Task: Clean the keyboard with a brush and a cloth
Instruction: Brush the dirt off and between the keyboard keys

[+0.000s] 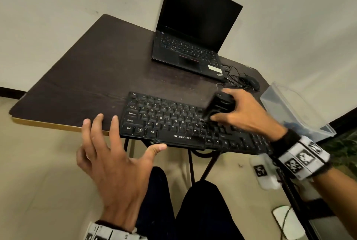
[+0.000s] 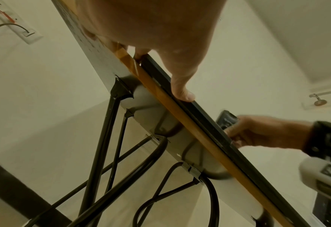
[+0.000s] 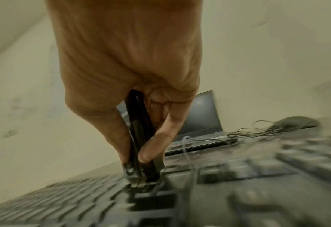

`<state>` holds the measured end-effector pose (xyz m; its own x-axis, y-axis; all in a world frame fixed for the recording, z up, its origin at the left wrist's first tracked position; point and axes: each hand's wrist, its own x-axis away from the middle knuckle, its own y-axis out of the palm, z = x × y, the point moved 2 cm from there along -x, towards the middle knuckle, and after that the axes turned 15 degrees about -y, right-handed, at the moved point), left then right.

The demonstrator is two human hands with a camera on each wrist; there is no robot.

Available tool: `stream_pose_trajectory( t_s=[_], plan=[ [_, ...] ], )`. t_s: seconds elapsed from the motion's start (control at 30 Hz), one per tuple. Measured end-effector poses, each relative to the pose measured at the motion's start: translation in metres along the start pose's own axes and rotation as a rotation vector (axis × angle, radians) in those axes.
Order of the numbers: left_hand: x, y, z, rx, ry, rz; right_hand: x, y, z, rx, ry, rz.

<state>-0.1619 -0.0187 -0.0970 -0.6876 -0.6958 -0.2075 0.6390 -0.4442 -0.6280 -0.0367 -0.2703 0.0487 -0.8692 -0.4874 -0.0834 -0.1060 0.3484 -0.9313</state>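
Laptop (image 1: 191, 32) and mouse (image 1: 250, 82) behind keyboard (image 1: 173, 123).

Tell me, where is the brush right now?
In the head view the brush is in the right hand, its bristles down on the right-middle keys of the keyboard, in front of the laptop.

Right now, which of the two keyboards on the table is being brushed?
The separate Zebronics keyboard at the table's near edge: the right hand holds the black brush on its keys. The laptop farther back is untouched.
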Motion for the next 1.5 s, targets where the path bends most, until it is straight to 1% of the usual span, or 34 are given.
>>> stream_pose_trajectory(
  t_s=[0.07, 0.1, 0.17, 0.23, 0.37, 0.5, 0.6, 0.7, 0.8, 0.93, 1.03, 1.1, 1.17, 1.27, 1.33, 1.4, 1.5],
  plan=[
    [0.001, 0.000, 0.000, 0.007, -0.003, 0.003, 0.025, -0.013, 0.027, -0.010, 0.106, 0.021],
    [0.001, 0.001, 0.000, 0.008, -0.006, 0.001, 0.034, -0.017, 0.035, -0.024, 0.136, 0.040],
    [0.001, 0.001, 0.000, 0.003, -0.011, -0.004, 0.045, -0.020, 0.041, -0.061, 0.142, 0.081],
    [0.001, 0.001, 0.000, 0.004, -0.016, -0.005, 0.041, -0.015, 0.033, -0.091, 0.097, 0.100],
    [0.000, 0.001, 0.000, 0.015, -0.024, -0.016, 0.005, 0.018, -0.012, -0.152, -0.086, 0.080],
    [-0.001, 0.001, -0.001, -0.003, -0.017, -0.015, -0.044, 0.055, -0.084, -0.173, -0.271, 0.090],
    [-0.001, 0.000, -0.003, 0.005, -0.016, -0.026, -0.072, 0.077, -0.127, -0.177, -0.335, 0.111],
    [-0.001, -0.001, -0.003, 0.013, -0.016, -0.023, -0.079, 0.085, -0.146, -0.182, -0.355, 0.119],
    [-0.001, -0.002, -0.004, -0.006, -0.009, -0.018, -0.062, 0.073, -0.130, -0.132, -0.293, 0.107],
    [0.000, -0.001, -0.002, -0.002, 0.000, -0.001, -0.010, 0.038, -0.059, -0.084, -0.105, 0.105],
    [0.000, 0.000, -0.001, 0.014, -0.006, 0.011, 0.033, 0.011, -0.008, -0.062, 0.055, 0.135],
    [0.000, 0.000, -0.001, 0.008, -0.009, 0.012, 0.054, 0.000, 0.013, -0.057, 0.122, 0.141],
    [0.000, 0.001, -0.001, 0.006, -0.013, 0.007, 0.064, -0.009, 0.024, -0.050, 0.152, 0.147],
    [0.000, 0.001, 0.000, 0.004, -0.008, 0.007, 0.063, -0.011, 0.026, -0.051, 0.154, 0.152],
    [0.000, 0.001, 0.000, 0.006, -0.007, 0.007, 0.052, -0.005, 0.019, -0.054, 0.118, 0.168],
    [0.000, 0.001, 0.000, 0.010, -0.010, 0.010, 0.035, 0.007, 0.001, -0.124, 0.044, 0.162],
    [0.000, 0.001, 0.000, 0.013, -0.007, 0.015, 0.002, 0.034, -0.047, -0.190, -0.116, 0.122]
  ],
)
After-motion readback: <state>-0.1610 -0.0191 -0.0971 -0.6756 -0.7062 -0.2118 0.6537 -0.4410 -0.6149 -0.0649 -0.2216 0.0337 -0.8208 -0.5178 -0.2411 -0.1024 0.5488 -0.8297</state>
